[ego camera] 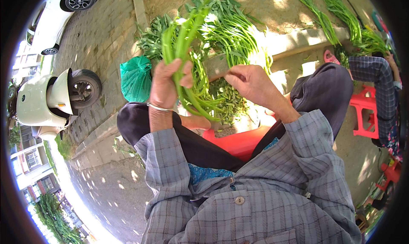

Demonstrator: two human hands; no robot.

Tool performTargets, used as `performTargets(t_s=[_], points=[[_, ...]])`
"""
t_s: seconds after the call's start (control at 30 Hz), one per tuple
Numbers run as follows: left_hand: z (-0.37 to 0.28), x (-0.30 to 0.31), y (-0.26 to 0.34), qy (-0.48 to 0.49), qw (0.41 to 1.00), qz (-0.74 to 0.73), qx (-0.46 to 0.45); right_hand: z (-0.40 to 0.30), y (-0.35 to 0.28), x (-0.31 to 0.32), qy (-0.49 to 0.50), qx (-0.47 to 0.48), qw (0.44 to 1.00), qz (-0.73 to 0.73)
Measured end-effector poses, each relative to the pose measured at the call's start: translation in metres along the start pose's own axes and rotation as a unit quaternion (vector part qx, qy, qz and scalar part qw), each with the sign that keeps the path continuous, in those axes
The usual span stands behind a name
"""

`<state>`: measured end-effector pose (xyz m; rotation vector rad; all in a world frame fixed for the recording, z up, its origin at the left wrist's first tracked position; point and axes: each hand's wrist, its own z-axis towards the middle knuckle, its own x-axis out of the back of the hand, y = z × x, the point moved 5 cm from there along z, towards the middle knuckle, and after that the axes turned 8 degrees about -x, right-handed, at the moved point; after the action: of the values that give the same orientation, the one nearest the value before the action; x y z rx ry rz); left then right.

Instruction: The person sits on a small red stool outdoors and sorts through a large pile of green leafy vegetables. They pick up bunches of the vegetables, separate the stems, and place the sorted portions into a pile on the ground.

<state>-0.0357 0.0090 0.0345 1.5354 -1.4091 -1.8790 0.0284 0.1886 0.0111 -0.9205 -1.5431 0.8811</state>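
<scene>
My left hand [169, 84] is closed around a bunch of long green vegetable stems [182, 49]. Their upper ends are blurred, and the lower ends curve towards the right. A metal bangle [159, 108] circles the left wrist. My right hand [255, 84] hovers to the right of the bunch, thumb and fingertips drawn together; nothing shows between them. Beyond both hands, a large heap of leafy green stems [236, 36] lies over a stone kerb [217, 65]. Loose leaf pieces [231, 100] are scattered on the ground below my hands.
A knotted green bag [135, 79] sits by my left knee. Between my legs is a red plastic stool [236, 143]. Further left stand a cream scooter [44, 100] and a white car [51, 20]. Another person [374, 71] is at the right, near a red stool [364, 113] and more stems [345, 17].
</scene>
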Motion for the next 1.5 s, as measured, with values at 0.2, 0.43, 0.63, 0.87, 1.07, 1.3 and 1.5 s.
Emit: performTargets(t_s=[0.2, 0.43, 0.63, 0.87, 1.07, 1.3, 1.5], points=[[0.004, -0.020, -0.039, 0.026, 0.997, 0.078, 0.013, 0.012, 0.008, -0.003, -0.021, -0.064, 0.961, 0.267], [0.007, -0.004, -0.069, 0.089, 0.994, 0.038, 0.041, 0.007, 0.000, -0.004, 0.002, -0.058, 0.955, 0.292], [0.007, -0.006, -0.084, 0.108, 0.993, 0.014, 0.045, 0.008, 0.022, -0.021, 0.015, -0.089, 0.983, 0.157], [0.006, 0.001, -0.091, 0.098, 0.994, -0.003, 0.051, 0.011, 0.022, -0.020, 0.016, -0.105, 0.986, 0.130], [0.008, -0.004, -0.089, 0.099, 0.993, -0.037, 0.059, 0.015, 0.024, -0.017, -0.006, -0.086, 0.968, 0.236], [0.006, 0.002, -0.098, 0.162, 0.986, 0.012, 0.023, 0.013, 0.020, -0.027, 0.044, -0.095, 0.993, 0.054], [0.009, 0.006, -0.094, 0.137, 0.987, -0.036, 0.071, 0.019, 0.029, -0.024, 0.014, -0.118, 0.969, 0.219]])
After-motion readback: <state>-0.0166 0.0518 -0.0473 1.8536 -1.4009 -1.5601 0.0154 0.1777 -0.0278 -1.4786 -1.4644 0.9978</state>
